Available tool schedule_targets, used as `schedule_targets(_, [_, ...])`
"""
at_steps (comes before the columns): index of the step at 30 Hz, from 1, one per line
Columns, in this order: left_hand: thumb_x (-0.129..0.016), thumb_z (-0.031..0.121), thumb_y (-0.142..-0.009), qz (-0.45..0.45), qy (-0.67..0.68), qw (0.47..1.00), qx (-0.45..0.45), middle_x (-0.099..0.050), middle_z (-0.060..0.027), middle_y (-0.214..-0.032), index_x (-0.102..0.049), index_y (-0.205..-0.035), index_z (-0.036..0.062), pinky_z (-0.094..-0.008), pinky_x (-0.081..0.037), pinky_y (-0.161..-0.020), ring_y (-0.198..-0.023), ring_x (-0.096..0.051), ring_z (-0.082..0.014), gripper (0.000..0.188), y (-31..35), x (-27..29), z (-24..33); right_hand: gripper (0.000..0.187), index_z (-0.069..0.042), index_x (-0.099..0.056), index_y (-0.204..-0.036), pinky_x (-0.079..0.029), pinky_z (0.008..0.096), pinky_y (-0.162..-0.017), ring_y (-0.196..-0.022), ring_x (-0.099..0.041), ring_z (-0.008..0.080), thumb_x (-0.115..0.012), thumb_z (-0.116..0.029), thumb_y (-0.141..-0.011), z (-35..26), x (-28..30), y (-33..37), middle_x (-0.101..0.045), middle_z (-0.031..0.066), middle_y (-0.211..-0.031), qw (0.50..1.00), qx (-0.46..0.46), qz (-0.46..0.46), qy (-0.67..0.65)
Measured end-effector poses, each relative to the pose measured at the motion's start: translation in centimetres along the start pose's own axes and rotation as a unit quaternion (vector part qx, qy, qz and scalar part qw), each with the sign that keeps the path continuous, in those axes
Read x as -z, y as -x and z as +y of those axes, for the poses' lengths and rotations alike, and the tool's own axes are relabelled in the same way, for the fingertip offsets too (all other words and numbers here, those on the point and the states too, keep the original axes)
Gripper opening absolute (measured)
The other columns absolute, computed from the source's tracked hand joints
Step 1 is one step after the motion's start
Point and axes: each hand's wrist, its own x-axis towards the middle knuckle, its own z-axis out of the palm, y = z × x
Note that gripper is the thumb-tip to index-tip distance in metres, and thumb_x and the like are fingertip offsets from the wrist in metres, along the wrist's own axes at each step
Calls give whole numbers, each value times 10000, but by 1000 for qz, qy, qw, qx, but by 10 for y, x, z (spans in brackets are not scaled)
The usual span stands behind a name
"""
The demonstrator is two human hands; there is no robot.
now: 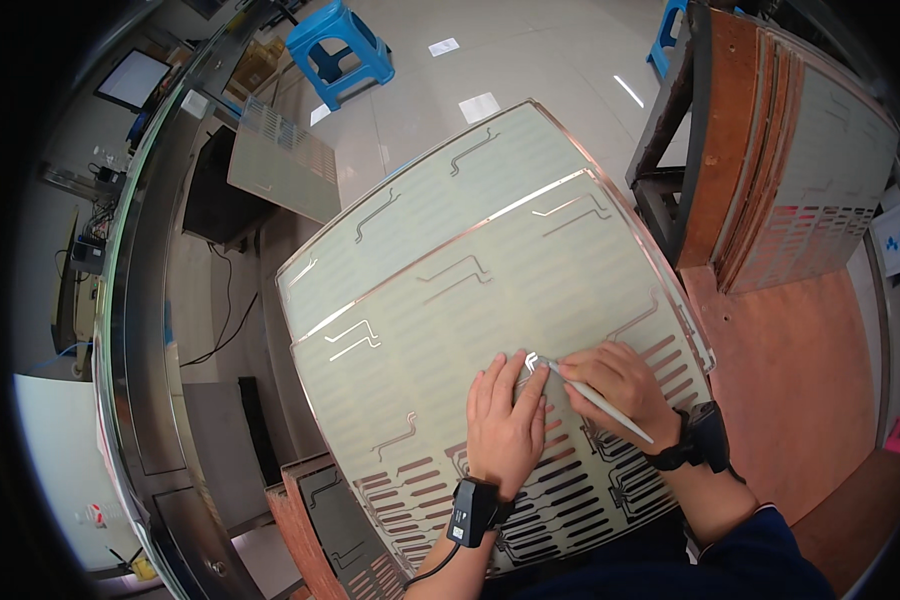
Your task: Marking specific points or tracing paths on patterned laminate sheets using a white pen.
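Observation:
A large pale green panel (410,310) with copper-coloured edges, bent line patterns and rows of slots lies in front of me, tilted across the view. My left hand (505,425) rests flat on it, fingers stretched out and pointing away from me. In my right hand (618,388) is a slim, pale grey pen-shaped tool (610,408), gripped like a pencil. Its tip meets the panel beside my left fingertips, at a small shiny bent line (533,360). The exact kind of tip is too small to make out. Both wrists carry black strapped devices.
Similar panels stand stacked on edge against a dark frame at the right (810,180), over a reddish-brown board (790,380). Another panel (285,160) leans at the far left. Blue plastic stool (338,50) on the tiled floor; a long metal-edged bench (155,300) runs along the left.

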Motion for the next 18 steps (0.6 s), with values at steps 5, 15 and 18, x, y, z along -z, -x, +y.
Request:
schedule_targets(5, [-649, 68, -881, 3, -3, 1000, -2, -549, -161, -1392, -666, -1269, 86, -527, -367, -1117, -1306, -493, -400, 388, -1, 0, 1, 253, -50, -654, -1011, -522, 361, -784, -887, -660, 264, -738, -7, -777, 0, 1, 0, -688, 71, -999, 1000, 1, 3, -3])
schedule_targets(15, [-655, 58, -879, 12, -13, 1000, -12, -553, -160, -1382, -669, -1254, 79, -522, -395, -1088, -1286, -504, -406, 377, 0, -2, 1, 263, -45, -665, -1027, -510, 355, -780, -880, -661, 254, -735, -6, -777, -2, -5, 4, -687, 68, -994, 999, 18, 37, 5])
schedule_targets(18, [-656, 59, -880, 12, -16, 1000, -15, -555, -158, -1377, -670, -1250, 77, -521, -399, -1079, -1279, -507, -409, 371, -1, -3, 2, 282, -43, -663, -1050, -505, 356, -782, -895, -657, 251, -738, -6, -781, -1, -5, 5, -685, 65, -997, 999, 20, 32, 14])
